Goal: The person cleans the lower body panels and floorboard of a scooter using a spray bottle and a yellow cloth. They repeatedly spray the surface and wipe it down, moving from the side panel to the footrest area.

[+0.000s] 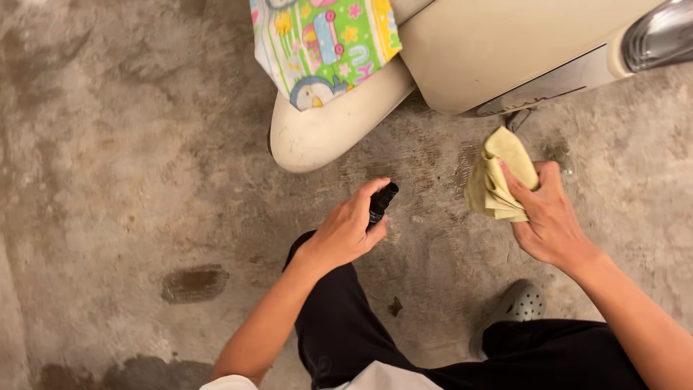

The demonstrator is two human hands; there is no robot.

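My left hand (pixel 345 232) has its fingers curled tight around a small black spray bottle (pixel 381 203), its top pointing up toward the cream scooter body (pixel 462 58) just ahead of me. My right hand (pixel 550 217) pinches a bunched yellow cloth (pixel 497 177) between thumb and fingers, held just below the scooter over the stained concrete floor (pixel 130 180), with a bright patterned cloth (pixel 321 43) draped on the scooter

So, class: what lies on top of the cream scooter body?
A bright cartoon-print cloth drapes over the cream scooter body, hanging down its left side. The surface beneath the cloth is covered, so it cannot be seen.
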